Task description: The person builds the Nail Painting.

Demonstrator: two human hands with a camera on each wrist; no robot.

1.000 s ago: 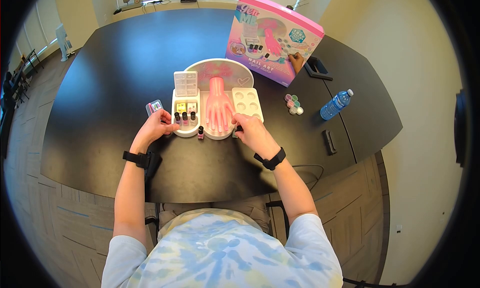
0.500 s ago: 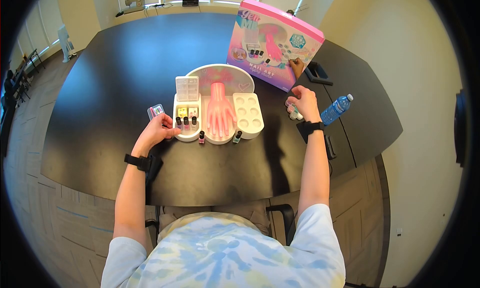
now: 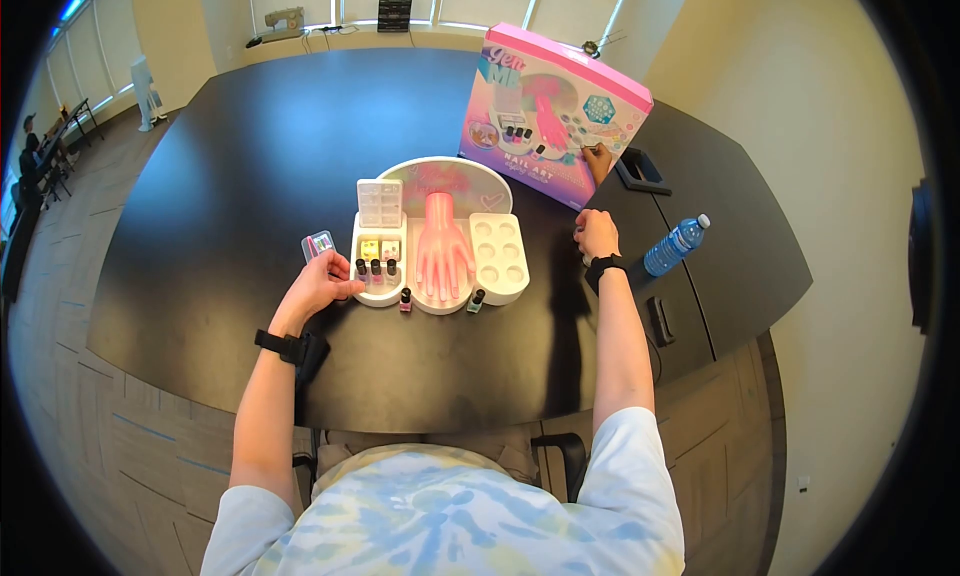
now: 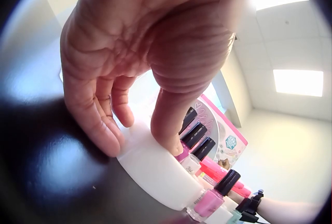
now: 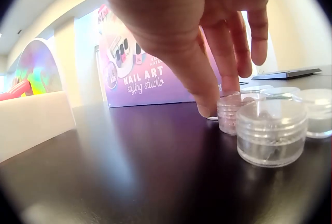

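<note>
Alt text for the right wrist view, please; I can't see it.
Right hand at a cluster of small clear jars on a dark table, fingers pointing down, thumb beside a pinkish jar; grip unclear. Behind stands a purple nail art box; a white stand shows at left.

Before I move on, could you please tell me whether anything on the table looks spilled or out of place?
Nothing looks spilled. Possibly odd: a pink bottle and a green bottle stand just outside the station, while three bottles sit inside it.

The black bench (image 3: pixel 240 176) carries a white plastic station (image 3: pixel 498 288), a pink-purple cardboard box (image 3: pixel 550 116), clear round jars (image 5: pixel 272 138) and a blue plastic bottle (image 3: pixel 672 248).
</note>
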